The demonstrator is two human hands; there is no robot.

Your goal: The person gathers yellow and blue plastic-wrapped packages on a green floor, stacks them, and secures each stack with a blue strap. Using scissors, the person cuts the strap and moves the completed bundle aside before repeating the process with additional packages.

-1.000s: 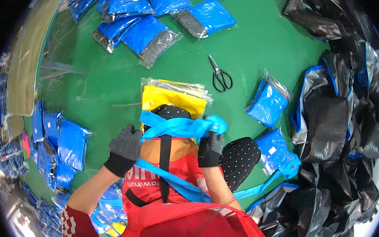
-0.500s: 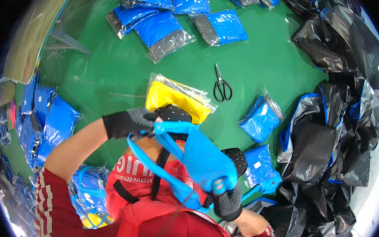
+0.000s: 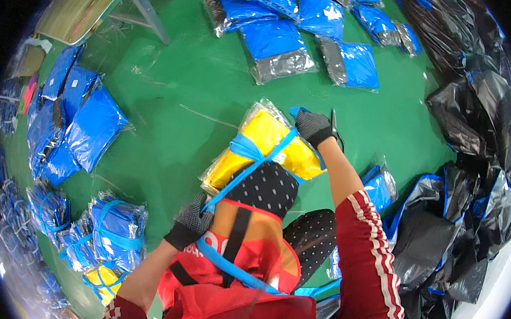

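A stack of yellow packages in clear plastic (image 3: 254,134) lies on the green floor (image 3: 157,116) in front of my knees, partly tilted against one leg. Light blue fabric strap (image 3: 280,145) crosses over its top. My left hand (image 3: 192,222), in a black dotted glove, is closed on the strap at the near left of the stack. At the far right corner, my gloved right hand (image 3: 315,128) grips another stretch of the same strap. Black-handled scissors (image 3: 334,122) lie just beyond the right wrist, partly hidden by it.
Blue packages (image 3: 276,47) lie at the far side, with more (image 3: 90,125) on the left. Strapped blue bundles (image 3: 115,229) and a strapped yellow bundle (image 3: 103,281) sit near left. Black plastic sheeting (image 3: 436,233) heaps along the right. A table (image 3: 84,5) stands far left.
The bunched blue strap has gone from between my hands to around the yellow stack. My right hand has moved forward to the far corner; my left has come back nearer me.
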